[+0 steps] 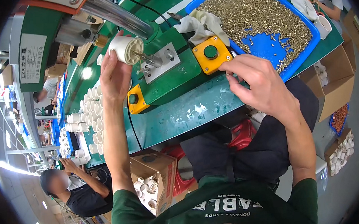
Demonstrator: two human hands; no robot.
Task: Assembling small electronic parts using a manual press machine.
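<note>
My left hand [115, 77] is closed around a white round plastic part [127, 50], tilted so that its ribbed end faces the metal post [152, 60] of the green press base [173, 79]. Above it is the brass-tipped press head [99, 40]. My right hand [260, 81] is at the near right corner of a yellow button box [211, 55] with a dark green button. Its thumb and fingers are drawn together; whatever is between them, if anything, is too small to make out.
A blue tray [262, 50] of small brass pieces lies right of the press, with a white cloth [201, 24] beside it. Another yellow button box [136, 99] sits left. Rows of white cups [92, 114] stand on the left. Below the table is a carton [161, 177] of white parts.
</note>
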